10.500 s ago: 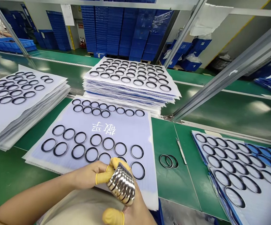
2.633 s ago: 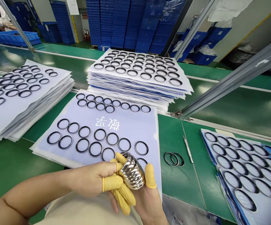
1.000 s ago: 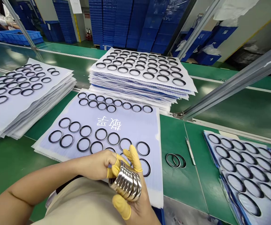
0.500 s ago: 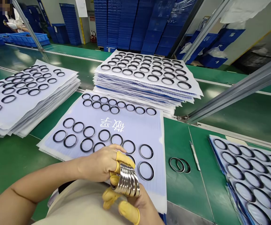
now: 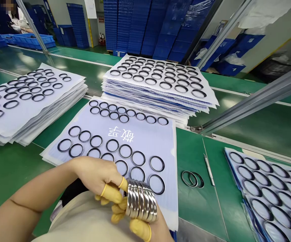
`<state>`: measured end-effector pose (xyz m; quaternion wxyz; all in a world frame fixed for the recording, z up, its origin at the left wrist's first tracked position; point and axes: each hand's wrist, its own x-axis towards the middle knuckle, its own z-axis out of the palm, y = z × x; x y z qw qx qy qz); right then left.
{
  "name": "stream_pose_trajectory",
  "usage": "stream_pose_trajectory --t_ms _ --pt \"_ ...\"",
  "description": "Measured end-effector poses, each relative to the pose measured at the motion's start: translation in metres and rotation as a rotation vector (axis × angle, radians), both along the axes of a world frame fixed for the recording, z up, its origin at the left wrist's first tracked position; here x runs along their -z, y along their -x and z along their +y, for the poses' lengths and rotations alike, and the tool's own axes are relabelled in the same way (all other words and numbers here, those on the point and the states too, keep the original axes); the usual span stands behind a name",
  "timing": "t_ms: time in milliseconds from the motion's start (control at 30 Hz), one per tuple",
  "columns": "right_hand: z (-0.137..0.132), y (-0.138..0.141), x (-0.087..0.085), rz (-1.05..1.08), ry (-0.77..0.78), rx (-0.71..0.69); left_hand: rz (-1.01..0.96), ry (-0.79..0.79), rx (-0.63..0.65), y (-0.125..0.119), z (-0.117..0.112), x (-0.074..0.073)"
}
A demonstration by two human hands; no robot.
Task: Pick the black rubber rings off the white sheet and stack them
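Note:
A row of shiny metal rings (image 5: 141, 200) lies stacked side by side above the sheet's near edge. My right hand (image 5: 149, 228), in yellow finger cots, holds this stack from below and the side, its thumb stretched along the bottom. My left hand (image 5: 101, 179) comes in from the left, fingers curled in yellow cots, with the index fingertip on the top of the stack's left end. Its other fingertips are partly hidden behind the rings and the right fingers. Under both hands lies a pale sheet (image 5: 150, 137) bearing several rows of black-edged rings (image 5: 157, 163).
Two loose rings (image 5: 189, 178) overlap on the green table (image 5: 193, 211), beside a slim cutter knife (image 5: 209, 169). Ring-covered sheet stacks stand left (image 5: 59, 97), behind (image 5: 148, 95) and right (image 5: 263, 185). A metal post (image 5: 258, 95) slants at right. Another person (image 5: 21, 22) is far left.
My left hand has drawn back left and down from over the rings to their left end. The ring stack has turned slightly and shifted right with my right hand.

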<state>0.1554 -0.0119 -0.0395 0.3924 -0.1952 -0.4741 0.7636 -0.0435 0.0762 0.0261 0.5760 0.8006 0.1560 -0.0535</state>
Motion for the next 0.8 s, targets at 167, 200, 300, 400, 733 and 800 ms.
stream_pose_trajectory --t_ms 167,200,300,400,733,800 --pt "0.007 0.003 -0.022 -0.13 -0.042 -0.039 -0.01 0.337 0.005 -0.002 -0.003 0.004" --pt "0.007 0.003 -0.023 -0.143 -0.02 -0.034 -0.016 0.359 -0.005 -0.003 -0.005 0.005" --pt "0.004 0.002 -0.015 -0.158 -0.021 0.026 -0.04 0.359 -0.034 -0.005 -0.011 0.008" --pt "0.002 0.002 -0.005 -0.119 -0.092 0.078 -0.073 0.322 -0.061 -0.006 -0.015 0.008" --pt "0.005 -0.001 -0.001 -0.257 -0.229 0.197 -0.073 0.366 -0.099 -0.012 -0.021 0.01" --pt "0.005 -0.006 0.005 -0.348 -0.285 0.242 -0.072 0.379 -0.095 -0.014 -0.024 0.015"
